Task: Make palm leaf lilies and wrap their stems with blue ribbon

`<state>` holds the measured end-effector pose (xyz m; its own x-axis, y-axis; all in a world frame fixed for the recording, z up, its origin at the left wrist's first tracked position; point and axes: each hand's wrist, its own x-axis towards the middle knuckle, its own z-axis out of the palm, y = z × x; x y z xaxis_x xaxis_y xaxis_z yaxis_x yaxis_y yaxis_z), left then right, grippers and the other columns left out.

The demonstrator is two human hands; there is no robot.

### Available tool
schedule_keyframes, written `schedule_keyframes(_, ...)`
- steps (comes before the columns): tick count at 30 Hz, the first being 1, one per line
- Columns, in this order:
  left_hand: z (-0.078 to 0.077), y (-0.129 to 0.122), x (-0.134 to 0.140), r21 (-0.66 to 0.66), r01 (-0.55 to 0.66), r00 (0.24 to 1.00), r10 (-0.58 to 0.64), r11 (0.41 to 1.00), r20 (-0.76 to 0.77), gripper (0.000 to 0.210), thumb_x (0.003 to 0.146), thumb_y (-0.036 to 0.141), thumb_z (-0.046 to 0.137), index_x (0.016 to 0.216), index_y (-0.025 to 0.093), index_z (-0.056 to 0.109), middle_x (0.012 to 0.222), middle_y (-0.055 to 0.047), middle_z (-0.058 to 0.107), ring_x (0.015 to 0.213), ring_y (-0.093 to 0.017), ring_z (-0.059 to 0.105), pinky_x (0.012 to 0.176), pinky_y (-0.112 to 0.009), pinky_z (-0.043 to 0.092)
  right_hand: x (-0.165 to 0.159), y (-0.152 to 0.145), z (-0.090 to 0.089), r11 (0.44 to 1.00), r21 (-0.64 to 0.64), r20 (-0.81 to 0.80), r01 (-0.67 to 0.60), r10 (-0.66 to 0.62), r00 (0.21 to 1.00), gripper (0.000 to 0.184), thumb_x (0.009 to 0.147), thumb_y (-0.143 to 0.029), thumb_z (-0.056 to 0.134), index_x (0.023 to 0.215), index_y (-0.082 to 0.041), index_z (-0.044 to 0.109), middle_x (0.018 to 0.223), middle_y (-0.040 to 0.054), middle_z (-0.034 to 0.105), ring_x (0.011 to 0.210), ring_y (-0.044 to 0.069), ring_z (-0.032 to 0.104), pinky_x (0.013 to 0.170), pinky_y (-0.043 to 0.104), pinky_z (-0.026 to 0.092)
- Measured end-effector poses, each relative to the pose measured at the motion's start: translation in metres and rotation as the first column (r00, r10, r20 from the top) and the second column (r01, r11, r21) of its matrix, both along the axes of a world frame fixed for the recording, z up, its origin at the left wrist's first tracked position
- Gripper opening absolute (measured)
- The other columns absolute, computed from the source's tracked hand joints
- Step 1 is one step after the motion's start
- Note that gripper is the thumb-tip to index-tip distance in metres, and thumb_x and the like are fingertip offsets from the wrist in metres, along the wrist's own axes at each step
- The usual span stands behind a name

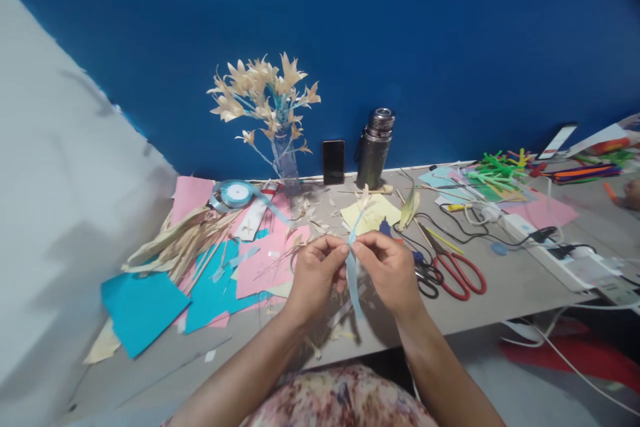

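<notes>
Above the front of the table, my left hand (319, 273) and my right hand (391, 270) meet in closed pinches. Between their fingertips they grip a light blue ribbon (354, 287), whose loose end hangs down. A thin blue-wrapped stem (357, 223) rises from the pinch; a small pale petal shape at its top overlaps the yellow paper (375, 212) behind. What lies exactly under the fingertips is hidden. Right of my right hand lie red-handled scissors (460, 273) and black-handled scissors (427, 275).
A clear vase (287, 163) holds cream flowers (265, 90). Beside it stand a phone (333, 161) and a flask (375, 150). Left are a ribbon roll (236, 193), dried husks (187, 237) and blue paper (143, 310). A power strip (545, 250) with cables and pipe cleaners (500, 173) lie right.
</notes>
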<state>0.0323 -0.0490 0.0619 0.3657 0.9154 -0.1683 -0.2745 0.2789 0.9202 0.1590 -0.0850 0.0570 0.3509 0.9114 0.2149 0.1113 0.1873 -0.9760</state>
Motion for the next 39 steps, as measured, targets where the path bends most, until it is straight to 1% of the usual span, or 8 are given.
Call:
schedule_keyframes(6,-0.001,0.007,-0.001,-0.062,-0.022,1.000,0.021,0.998,-0.019,0.030,0.065,0.036,0.083,0.068,0.015,0.060,0.047,0.005,0.052,0.039,-0.006,0.044,0.036,-0.016,0.033,0.008,-0.004,-0.007,0.998,0.055,0.058,-0.040,0.037,0.998,0.011,0.088,-0.029,0.065,0.083,-0.021,0.073,0.084,0.0030,0.070,0.077,0.019,0.063,0.068,0.028,0.047)
schedule_keyframes(10,-0.003,0.015,-0.005,0.001,-0.061,0.989,0.060,0.998,-0.137,0.023,0.066,0.031,0.078,0.065,0.016,0.061,0.045,0.006,0.050,0.038,-0.006,0.042,0.038,-0.017,0.031,0.043,-0.007,-0.022,1.000,0.006,0.263,0.030,-0.031,0.964,0.014,0.088,-0.032,0.064,0.087,-0.023,0.075,0.089,0.0043,0.074,0.081,0.022,0.066,0.074,0.031,0.047)
schedule_keyframes(16,-0.002,0.035,-0.017,0.092,-0.057,0.962,0.080,0.994,-0.261,0.018,0.066,0.029,0.073,0.062,0.016,0.061,0.041,0.006,0.048,0.035,-0.006,0.040,0.037,-0.018,0.027,0.114,-0.003,-0.046,0.968,-0.175,0.619,0.180,-0.034,0.784,0.033,0.095,-0.041,0.048,0.074,-0.023,0.066,0.067,0.0012,0.068,0.066,0.020,0.061,0.065,0.028,0.040)
schedule_keyframes(21,0.005,0.046,-0.025,0.102,-0.078,0.959,0.102,0.992,-0.265,0.018,0.064,0.028,0.076,0.063,0.016,0.063,0.041,0.006,0.047,0.035,-0.007,0.039,0.037,-0.019,0.031,0.136,-0.002,-0.052,0.931,-0.130,0.779,0.341,-0.117,0.616,0.040,0.096,-0.040,0.040,0.061,-0.023,0.053,0.057,0.0016,0.060,0.057,0.018,0.054,0.056,0.028,0.032)
schedule_keyframes(25,0.006,0.049,-0.022,0.056,-0.059,0.955,0.073,0.997,-0.288,0.018,0.063,0.028,0.076,0.063,0.016,0.062,0.041,0.007,0.047,0.035,-0.007,0.039,0.037,-0.019,0.030,0.143,-0.001,-0.061,0.951,-0.145,0.767,0.273,-0.066,0.639,0.036,0.099,-0.033,0.039,0.081,-0.022,0.068,0.073,0.0033,0.073,0.069,0.020,0.065,0.064,0.029,0.040)
schedule_keyframes(28,0.003,0.055,-0.016,0.055,-0.037,0.948,0.052,0.998,-0.313,0.018,0.063,0.028,0.075,0.062,0.016,0.062,0.041,0.007,0.048,0.035,-0.006,0.039,0.038,-0.019,0.031,0.146,0.001,-0.066,0.966,-0.136,0.829,0.218,-0.010,0.559,0.032,0.099,-0.028,0.041,0.102,-0.023,0.072,0.094,0.0054,0.078,0.087,0.023,0.069,0.073,0.031,0.044)
schedule_keyframes(34,-0.007,0.092,0.006,0.055,0.083,0.921,-0.056,0.995,-0.385,0.013,0.067,0.022,0.074,0.066,0.014,0.064,0.048,0.004,0.055,0.040,-0.006,0.045,0.039,-0.017,0.033,0.143,0.006,-0.059,0.952,-0.232,0.941,0.199,0.168,0.292,0.023,0.087,-0.044,0.071,0.094,-0.022,0.073,0.092,0.0088,0.074,0.093,0.029,0.063,0.071,0.032,0.040)
schedule_keyframes(39,-0.018,0.132,0.044,-0.153,0.136,0.924,-0.181,0.979,-0.337,0.011,0.068,0.012,0.072,0.070,0.013,0.062,0.057,0.000,0.059,0.046,-0.009,0.055,0.034,-0.015,0.024,0.139,0.011,-0.057,0.948,-0.272,0.940,0.163,0.226,0.255,0.021,0.086,-0.038,0.073,0.096,-0.020,0.071,0.091,0.0087,0.073,0.092,0.029,0.061,0.075,0.034,0.039)
